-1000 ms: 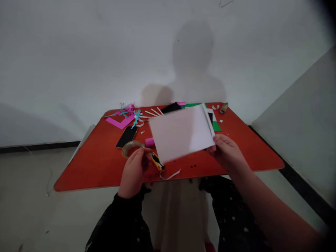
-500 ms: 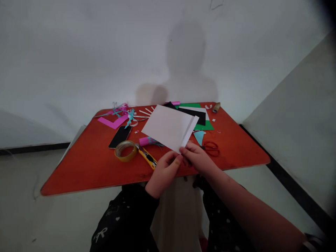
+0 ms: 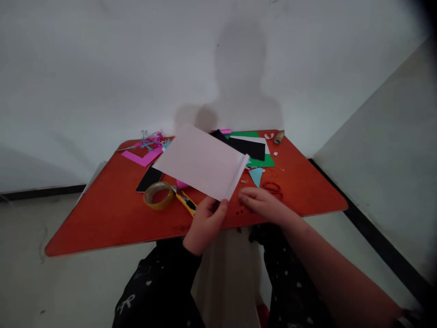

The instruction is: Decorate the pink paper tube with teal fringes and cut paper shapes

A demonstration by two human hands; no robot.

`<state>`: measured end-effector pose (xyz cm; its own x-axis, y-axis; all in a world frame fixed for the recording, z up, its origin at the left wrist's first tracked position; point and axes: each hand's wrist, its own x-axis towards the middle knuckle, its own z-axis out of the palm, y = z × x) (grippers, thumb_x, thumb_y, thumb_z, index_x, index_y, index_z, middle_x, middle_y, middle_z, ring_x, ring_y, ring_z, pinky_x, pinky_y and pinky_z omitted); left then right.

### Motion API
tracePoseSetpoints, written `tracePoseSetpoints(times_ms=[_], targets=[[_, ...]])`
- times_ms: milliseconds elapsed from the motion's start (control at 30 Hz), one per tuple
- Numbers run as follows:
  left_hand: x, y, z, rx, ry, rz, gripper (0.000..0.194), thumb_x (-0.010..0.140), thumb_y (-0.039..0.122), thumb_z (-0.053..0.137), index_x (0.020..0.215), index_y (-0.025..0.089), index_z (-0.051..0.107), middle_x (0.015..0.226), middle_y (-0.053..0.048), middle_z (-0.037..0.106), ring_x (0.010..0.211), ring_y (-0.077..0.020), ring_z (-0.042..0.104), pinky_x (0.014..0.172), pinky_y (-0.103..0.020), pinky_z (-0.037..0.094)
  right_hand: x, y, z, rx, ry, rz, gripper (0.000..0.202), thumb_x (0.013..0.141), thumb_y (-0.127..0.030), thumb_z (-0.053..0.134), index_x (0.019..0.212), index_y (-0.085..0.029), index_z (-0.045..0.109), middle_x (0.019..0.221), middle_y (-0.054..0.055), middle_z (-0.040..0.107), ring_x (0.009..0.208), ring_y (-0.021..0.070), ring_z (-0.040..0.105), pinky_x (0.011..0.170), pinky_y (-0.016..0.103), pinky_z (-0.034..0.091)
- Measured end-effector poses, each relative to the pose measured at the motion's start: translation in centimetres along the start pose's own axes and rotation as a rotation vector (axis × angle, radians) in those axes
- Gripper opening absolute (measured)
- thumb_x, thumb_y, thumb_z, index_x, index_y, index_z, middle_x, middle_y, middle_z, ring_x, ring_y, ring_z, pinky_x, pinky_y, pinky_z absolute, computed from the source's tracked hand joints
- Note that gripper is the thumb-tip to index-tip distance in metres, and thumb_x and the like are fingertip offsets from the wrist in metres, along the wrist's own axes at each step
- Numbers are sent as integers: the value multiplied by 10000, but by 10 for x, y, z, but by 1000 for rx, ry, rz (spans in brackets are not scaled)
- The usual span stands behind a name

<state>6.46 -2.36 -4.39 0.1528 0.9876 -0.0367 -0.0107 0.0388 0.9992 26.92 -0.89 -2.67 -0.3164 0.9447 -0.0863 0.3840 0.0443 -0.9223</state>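
Observation:
A white sheet of paper [image 3: 201, 161] with a narrow folded strip along its right edge is held above the table. My left hand [image 3: 206, 223] pinches its near corner between thumb and fingers. Just right of that corner, my right hand [image 3: 259, 202] is apart from the paper, its fingers curled together and blurred; whether anything small is between them cannot be made out. Red-handled scissors [image 3: 272, 187] lie behind my right hand, partly hidden by it. A yellow cutter [image 3: 186, 200] and a roll of tape [image 3: 159, 196] lie left of my left hand.
On the red table [image 3: 102, 218] lie a black phone [image 3: 149, 179], pink paper [image 3: 143, 157], shredded pink and blue paper [image 3: 152, 140], a blue piece [image 3: 256, 176], and black [image 3: 251, 149] and green sheets [image 3: 268, 161]. A brown roll [image 3: 279, 136] stands at the back right.
My right hand has let go of the paper's folded edge and moved slightly right. The sheet, in my left hand, has swung left and now covers part of the phone.

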Motion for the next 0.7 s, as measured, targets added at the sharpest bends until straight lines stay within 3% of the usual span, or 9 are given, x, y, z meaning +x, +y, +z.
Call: tracePoseSetpoints(times_ms=[67, 100, 167, 233, 367, 467, 633, 700], targets=[[3, -1, -7, 21, 59, -15, 285, 847, 449, 699, 847, 165, 675, 680, 17, 598, 629, -118, 523, 619, -239, 445, -2, 12, -32, -356, 250, 79, 233, 901, -371, 564, 745, -201, 596, 748, 31, 620, 705, 169, 537, 618, 275, 341], [5, -1, -11, 28, 79, -13, 285, 845, 447, 699, 827, 164, 670, 683, 14, 605, 632, -118, 528, 622, -237, 443, -3, 20, -47, -491, 316, 159, 191, 897, -342, 565, 778, -206, 629, 780, 44, 654, 719, 180, 558, 617, 279, 336], [7, 1, -16, 41, 92, -10, 286, 851, 443, 691, 797, 163, 663, 716, -3, 640, 664, -121, 554, 644, -235, 446, -6, 36, -69, -633, 334, 289, 165, 883, -320, 582, 820, -208, 686, 848, 65, 712, 726, 192, 600, 607, 286, 339], [8, 5, -20, 51, 83, -19, 293, 862, 448, 676, 798, 163, 666, 763, -20, 673, 675, -118, 562, 644, -230, 442, -8, 51, -79, -715, 240, 326, 138, 857, -307, 624, 871, -220, 730, 937, 74, 743, 797, 211, 642, 623, 284, 363], [9, 12, -21, 45, 44, -68, 324, 862, 482, 672, 866, 158, 684, 817, -30, 697, 617, -96, 512, 579, -222, 404, -9, 68, -78, -795, 178, 270, 238, 843, -207, 624, 1046, -232, 747, 1149, 87, 732, 999, 223, 665, 687, 269, 410], [11, 15, -20, 20, -8, -78, 352, 826, 498, 705, 869, 150, 680, 798, -25, 691, 585, -88, 488, 544, -222, 375, -10, 69, -76, -768, 209, 278, 184, 841, -257, 652, 996, -240, 750, 1128, 78, 739, 986, 220, 669, 675, 266, 405], [8, 24, -14, -64, -43, -36, 335, 745, 452, 780, 823, 150, 660, 731, 5, 655, 557, -72, 462, 536, -216, 349, -17, 59, -79, -727, 365, 292, 187, 795, -369, 687, 891, -210, 691, 965, 105, 732, 849, 236, 649, 649, 286, 380], [-2, 27, -11, -156, -22, -46, 347, 703, 435, 814, 811, 150, 647, 727, 9, 650, 545, -63, 445, 526, -210, 334, -25, 52, -75, -567, 474, 229, 229, 765, -390, 691, 887, -199, 655, 924, 103, 707, 831, 234, 628, 664, 296, 384]])
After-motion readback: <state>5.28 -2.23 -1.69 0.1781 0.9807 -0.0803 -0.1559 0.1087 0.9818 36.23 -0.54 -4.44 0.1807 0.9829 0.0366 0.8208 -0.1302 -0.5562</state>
